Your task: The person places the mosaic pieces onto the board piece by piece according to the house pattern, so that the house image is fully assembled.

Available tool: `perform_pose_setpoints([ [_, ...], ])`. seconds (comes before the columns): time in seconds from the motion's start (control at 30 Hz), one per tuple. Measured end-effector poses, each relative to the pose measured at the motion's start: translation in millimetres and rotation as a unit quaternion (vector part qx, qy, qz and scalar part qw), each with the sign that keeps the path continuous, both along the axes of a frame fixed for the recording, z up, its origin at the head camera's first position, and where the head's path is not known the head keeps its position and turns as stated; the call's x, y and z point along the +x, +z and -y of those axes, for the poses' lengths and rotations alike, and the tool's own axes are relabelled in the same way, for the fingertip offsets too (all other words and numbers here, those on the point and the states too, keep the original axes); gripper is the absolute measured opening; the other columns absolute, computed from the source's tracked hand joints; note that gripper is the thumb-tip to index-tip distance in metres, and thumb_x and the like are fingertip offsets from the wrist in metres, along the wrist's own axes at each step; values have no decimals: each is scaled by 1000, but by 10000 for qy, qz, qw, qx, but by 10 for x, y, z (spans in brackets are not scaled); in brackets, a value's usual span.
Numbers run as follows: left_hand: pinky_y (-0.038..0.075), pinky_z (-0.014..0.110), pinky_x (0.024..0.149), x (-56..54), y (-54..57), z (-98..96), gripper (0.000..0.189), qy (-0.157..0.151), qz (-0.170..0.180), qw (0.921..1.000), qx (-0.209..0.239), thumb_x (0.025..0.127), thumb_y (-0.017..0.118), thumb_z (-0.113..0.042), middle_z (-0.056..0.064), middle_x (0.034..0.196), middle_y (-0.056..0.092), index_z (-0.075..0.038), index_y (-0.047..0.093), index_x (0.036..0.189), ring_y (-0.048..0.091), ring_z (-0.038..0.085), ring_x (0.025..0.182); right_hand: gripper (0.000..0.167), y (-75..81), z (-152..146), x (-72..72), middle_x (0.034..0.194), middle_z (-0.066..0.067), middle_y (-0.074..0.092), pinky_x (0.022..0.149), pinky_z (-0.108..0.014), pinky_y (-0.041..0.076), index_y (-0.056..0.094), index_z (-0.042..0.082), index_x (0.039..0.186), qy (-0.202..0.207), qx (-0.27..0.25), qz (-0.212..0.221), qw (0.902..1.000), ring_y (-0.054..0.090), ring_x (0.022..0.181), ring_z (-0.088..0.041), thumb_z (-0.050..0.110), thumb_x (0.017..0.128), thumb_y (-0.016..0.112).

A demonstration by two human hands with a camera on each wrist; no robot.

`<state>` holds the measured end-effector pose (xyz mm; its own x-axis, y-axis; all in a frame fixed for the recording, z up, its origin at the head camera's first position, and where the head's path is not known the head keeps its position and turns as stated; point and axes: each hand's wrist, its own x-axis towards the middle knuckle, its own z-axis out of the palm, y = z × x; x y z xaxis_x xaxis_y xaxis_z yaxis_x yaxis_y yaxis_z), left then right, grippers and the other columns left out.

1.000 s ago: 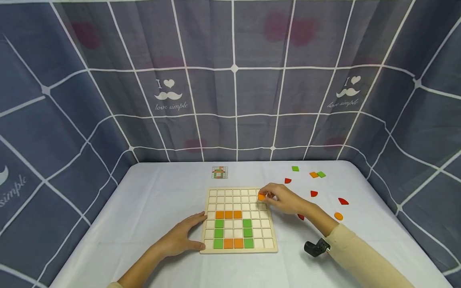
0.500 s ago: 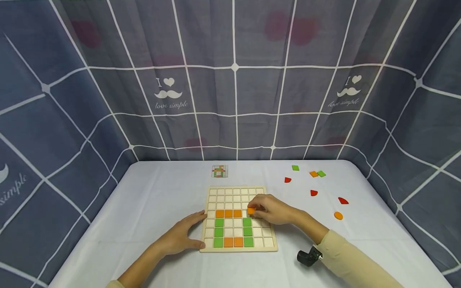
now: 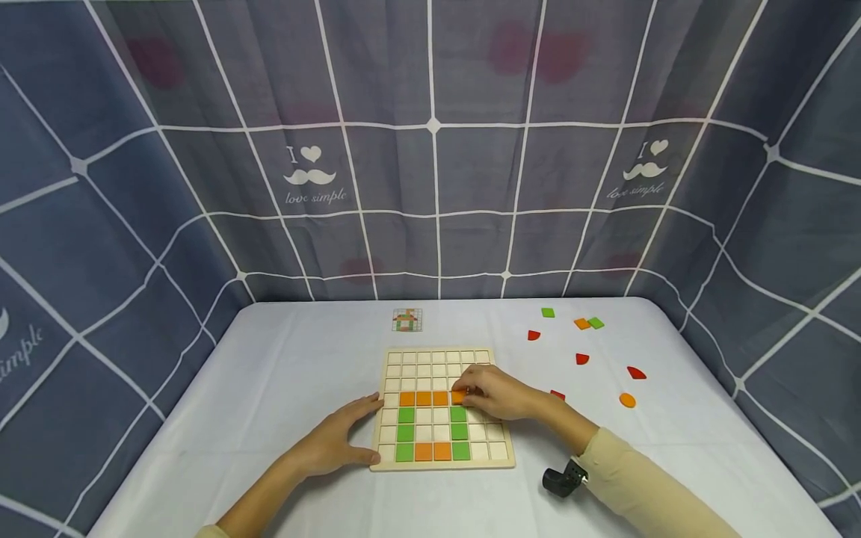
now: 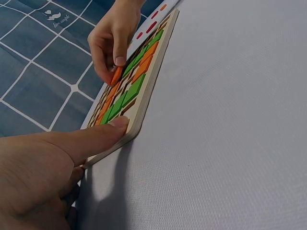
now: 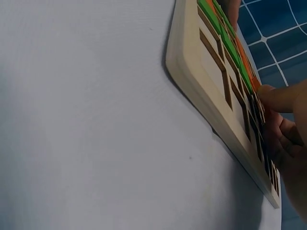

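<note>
A wooden grid board (image 3: pixel 440 465) lies on the white table with orange and green square tiles in some of its cells. My left hand (image 3: pixel 336 441) rests at its left edge; in the left wrist view the thumb (image 4: pixel 98 141) lies straight on the board's corner. With thumb and fingertips, my right hand (image 3: pixel 498 392) pinches an orange square tile (image 3: pixel 459 397) at the right end of the orange row, just above a column of green tiles (image 3: pixel 459 432). The left wrist view shows this orange tile (image 4: pixel 116 75) tilted, its edge down at the board. The right hand covers several cells.
A small pattern card (image 3: pixel 406 320) lies behind the board. Loose pieces lie to the right: green squares (image 3: pixel 548 313), an orange square (image 3: pixel 581 323), red quarter-round pieces (image 3: pixel 582 359) and an orange disc (image 3: pixel 628 400). A tiled-pattern curtain (image 3: pixel 477 246) surrounds the table's back and sides.
My right hand has brought the orange tile from the board's upper right corner down and left to the end of the orange row. My left hand has stayed at the edge.
</note>
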<state>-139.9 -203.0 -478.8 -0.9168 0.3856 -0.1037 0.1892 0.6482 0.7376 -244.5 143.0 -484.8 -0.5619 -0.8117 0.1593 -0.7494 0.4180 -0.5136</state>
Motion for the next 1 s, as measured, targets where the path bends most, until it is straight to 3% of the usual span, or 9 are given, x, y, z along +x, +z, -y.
perform_pose_setpoints([
  [0.8, 21, 67, 118, -2, -9, 8, 91, 58, 17, 10000, 4, 76, 92, -33, 9, 163, 38, -10, 51, 153, 26, 43, 151, 26, -11, 60, -15, 117, 5, 64, 95, -33, 48, 74, 9, 125, -36, 157, 63, 9999, 56, 102, -10, 11, 100, 69],
  [1.0, 20, 68, 118, -6, -20, 10, 91, 24, -16, 10000, 35, 76, 92, -33, 9, 164, 37, -10, 50, 153, 26, 43, 151, 28, 34, 18, -6, 116, 3, 66, 87, -29, 51, 73, 8, 127, -59, 88, 100, 9999, 57, 95, -11, 9, 99, 69],
])
